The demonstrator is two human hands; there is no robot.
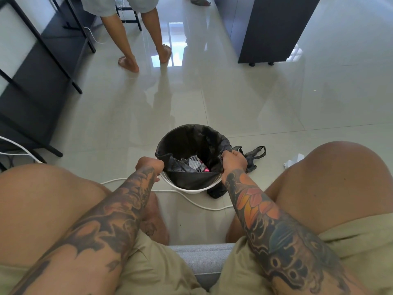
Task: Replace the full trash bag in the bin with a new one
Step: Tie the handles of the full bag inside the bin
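Bin: round white plastic bin (192, 189) on the glossy tiled floor (255, 99), between the seated person's knees.
Liner: black plastic trash bag (191, 141) inside, draped over the rim; scraps at the bottom.
Left hand (150, 166): curled, gripping the bag at the bin's left rim.
Right hand (234, 160): pinching bag edge at the right rim.
Cord: white cable (191, 201) on the floor beside the bin.

- Glossy pale tile floor (244, 99) mirroring window light
- Black metal-framed shelving (38, 60) along the left edge
- Dark cabinet (276, 28) at upper right
- White cable (191, 201) trailing across the floor
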